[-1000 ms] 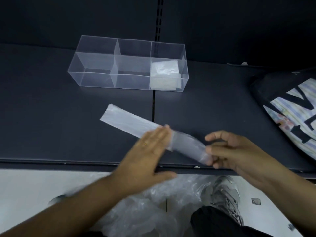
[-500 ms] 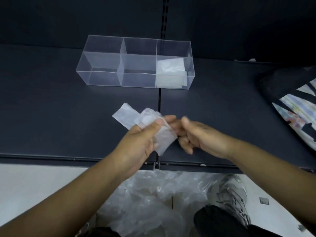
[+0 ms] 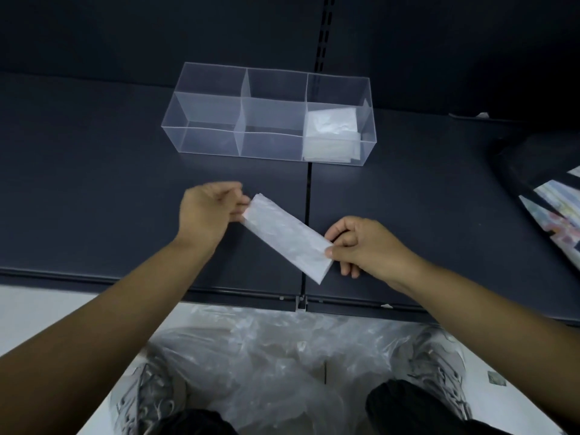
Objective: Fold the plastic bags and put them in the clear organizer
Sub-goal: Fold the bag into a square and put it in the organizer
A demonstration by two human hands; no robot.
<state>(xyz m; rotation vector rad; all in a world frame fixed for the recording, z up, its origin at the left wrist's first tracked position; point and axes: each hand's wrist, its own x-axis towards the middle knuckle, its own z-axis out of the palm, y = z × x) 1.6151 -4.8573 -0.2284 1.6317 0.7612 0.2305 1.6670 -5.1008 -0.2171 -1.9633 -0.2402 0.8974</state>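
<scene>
We look down on a dark shelf (image 3: 94, 189) from the wearer's own eye line. At the left, the left hand (image 3: 208, 211) reaches over the shelf with its fingers curled, pinching the far end of a plastic bag (image 3: 287, 237) folded into a long, narrow, milky strip (the hand is a little blurred, so we cannot make out each finger). The strip slants from that hand down toward the shelf's front edge, held between both hands. We cannot tell whether it rests on the shelf or hangs just above it.

Further back on the shelf stands the clear organizer (image 3: 204, 142), a long box with three compartments in a row. Its right compartment holds a stack of folded bags (image 3: 332, 133).

Moving right, the right hand (image 3: 361, 246) grips the near end of the strip between thumb and curled fingers. At the far right edge lies a patterned bag (image 3: 552, 208). Below the shelf, on the floor by the person's shoes (image 3: 439, 365), is a heap of loose bags (image 3: 266, 356).

We judge this to be the folding step: the strip is narrow but looks too long for a compartment. Next, one end should be brought over to meet the other, edges matched and pressed flat, before it goes into the organizer
</scene>
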